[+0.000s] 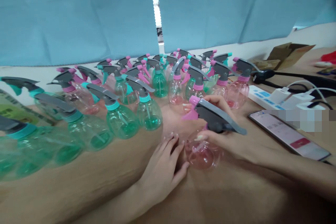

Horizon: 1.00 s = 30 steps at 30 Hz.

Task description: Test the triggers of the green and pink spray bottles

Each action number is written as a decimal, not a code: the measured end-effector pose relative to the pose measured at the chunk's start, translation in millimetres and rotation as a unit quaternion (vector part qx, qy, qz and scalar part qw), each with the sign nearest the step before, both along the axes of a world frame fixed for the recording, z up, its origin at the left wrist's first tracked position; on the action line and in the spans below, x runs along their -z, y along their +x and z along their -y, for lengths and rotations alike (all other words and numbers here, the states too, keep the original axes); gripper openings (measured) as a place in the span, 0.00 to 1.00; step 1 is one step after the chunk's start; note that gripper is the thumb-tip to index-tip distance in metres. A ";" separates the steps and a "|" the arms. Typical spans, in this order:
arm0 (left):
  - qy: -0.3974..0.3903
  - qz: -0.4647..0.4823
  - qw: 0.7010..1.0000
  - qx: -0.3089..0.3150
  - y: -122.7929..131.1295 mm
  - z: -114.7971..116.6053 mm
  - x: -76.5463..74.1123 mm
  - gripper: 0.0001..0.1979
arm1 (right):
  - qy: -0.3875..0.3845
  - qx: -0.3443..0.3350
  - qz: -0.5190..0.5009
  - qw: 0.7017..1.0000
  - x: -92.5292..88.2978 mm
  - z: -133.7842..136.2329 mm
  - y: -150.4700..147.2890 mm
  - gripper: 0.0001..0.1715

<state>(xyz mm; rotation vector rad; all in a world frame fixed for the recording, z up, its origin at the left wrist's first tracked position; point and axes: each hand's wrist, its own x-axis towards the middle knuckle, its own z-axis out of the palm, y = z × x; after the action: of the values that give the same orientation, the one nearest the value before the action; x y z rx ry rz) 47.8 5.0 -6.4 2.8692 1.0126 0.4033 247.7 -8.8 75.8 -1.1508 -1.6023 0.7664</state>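
A pink transparent spray bottle (pixel 203 152) with a grey and pink trigger head stands in front of me, its nozzle pointing left. My right hand (pixel 220 126) is closed around its neck, thumb on the near side and fingers behind. Flat on the table beside the bottle's base lies my left hand (pixel 168 161), fingers stretched out and holding nothing. A green spray bottle (pixel 149 115) is up and to the left of that hand. Behind my right hand stands another pink spray bottle (pixel 237 91).
Several green and pink spray bottles crowd the back and left of the brown table (pixel 105 182). On the right are a phone (pixel 291 134), a white power strip (pixel 265 96) with plugged-in chargers, a black headset (pixel 265 75) and an open cardboard box (pixel 288 56). Blue sheeting (pixel 126 14) hangs behind.
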 end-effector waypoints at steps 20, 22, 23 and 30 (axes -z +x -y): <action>0.038 0.008 0.999 0.003 -9.0 8.4 4.6 0.20 | 0.102 0.082 0.341 0.931 19.1 11.2 28.9 0.20; 0.060 0.006 0.998 0.014 -16.9 13.0 4.6 0.19 | 0.088 0.081 0.330 0.936 14.2 3.7 22.7 0.22; 0.067 0.004 0.998 0.018 -20.6 14.7 4.6 0.20 | 0.088 0.085 0.331 0.936 11.8 -1.2 18.1 0.24; 0.085 0.010 0.996 0.032 -28.1 15.4 6.0 0.19 | 0.113 0.110 0.318 0.935 13.5 -50.5 -8.8 0.21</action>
<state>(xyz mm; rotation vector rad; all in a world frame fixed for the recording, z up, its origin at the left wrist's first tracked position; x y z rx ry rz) 19.7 -10.4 -12.3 3.0308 0.9238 0.5354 238.9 41.7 62.4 -1.4616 -1.9701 0.0419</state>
